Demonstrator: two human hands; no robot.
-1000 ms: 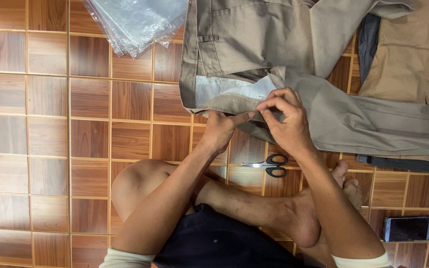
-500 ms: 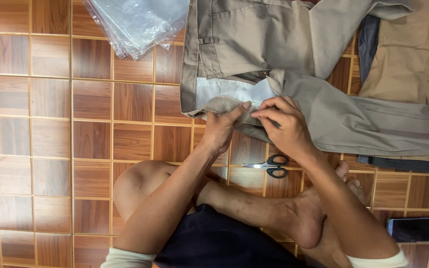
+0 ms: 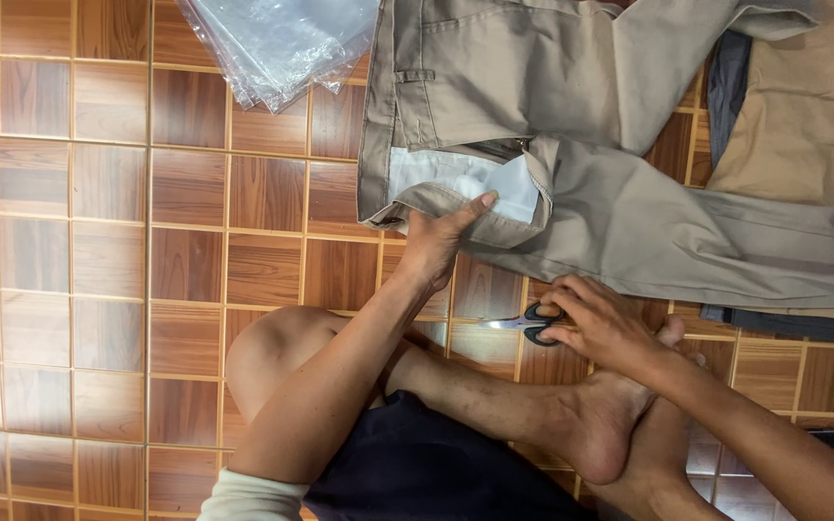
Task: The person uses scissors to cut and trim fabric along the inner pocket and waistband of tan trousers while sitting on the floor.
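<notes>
Left hand (image 3: 433, 241) at frame centre, forearm stretched up from lower left, fingers extended, pinching. Right hand (image 3: 602, 323) right of centre, fingers curled in a grip, forearm entering from lower right.

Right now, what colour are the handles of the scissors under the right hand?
Black handles on the scissors, with silvery blades; the head view shows them, right hand on them.
</notes>
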